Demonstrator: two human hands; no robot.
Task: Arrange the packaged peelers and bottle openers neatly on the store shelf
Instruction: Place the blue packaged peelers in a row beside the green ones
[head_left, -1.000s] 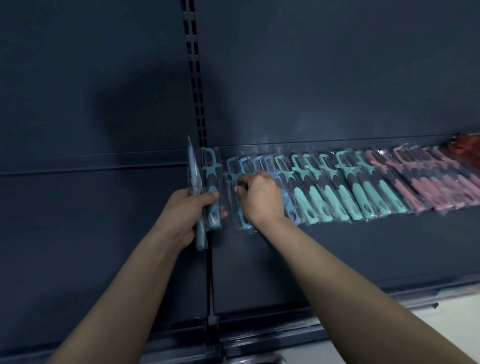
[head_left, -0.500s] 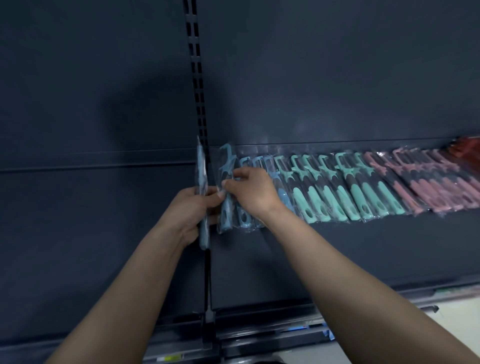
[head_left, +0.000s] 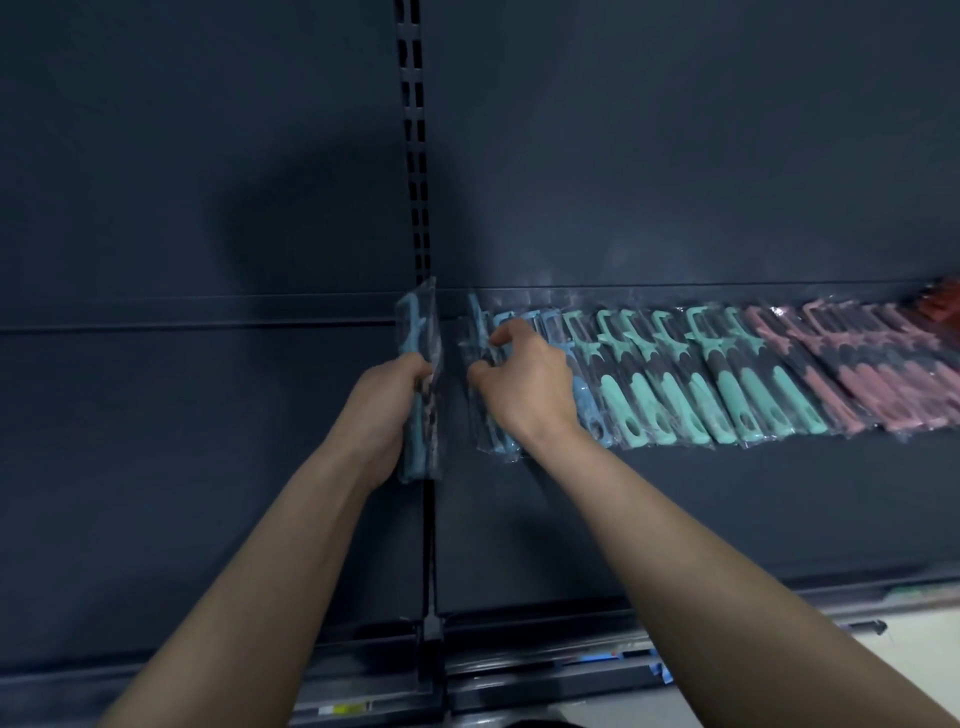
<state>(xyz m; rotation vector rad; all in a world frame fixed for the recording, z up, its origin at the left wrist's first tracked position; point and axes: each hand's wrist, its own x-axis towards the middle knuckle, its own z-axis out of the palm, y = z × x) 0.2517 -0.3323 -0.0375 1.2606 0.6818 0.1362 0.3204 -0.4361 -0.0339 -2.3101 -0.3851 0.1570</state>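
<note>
A row of packaged peelers lies overlapped on the dark shelf (head_left: 675, 499): blue ones at the left, teal ones (head_left: 727, 395) in the middle, pink ones (head_left: 872, 379) to the right. My left hand (head_left: 384, 410) grips a small upright stack of blue packaged peelers (head_left: 418, 384) at the row's left end. My right hand (head_left: 524, 387) pinches one blue packaged peeler (head_left: 480, 364) between thumb and fingers at the left end of the row, its pack tilted on edge.
A slotted upright post (head_left: 415, 156) splits the dark back panel above my left hand. Red packs (head_left: 943, 304) sit at the far right of the row. The shelf's front rail with price labels (head_left: 597, 660) runs below my arms.
My right hand took one blue pack from the stack in my left hand and carried it right to the row's left end. The left hand stayed nearly in place.
</note>
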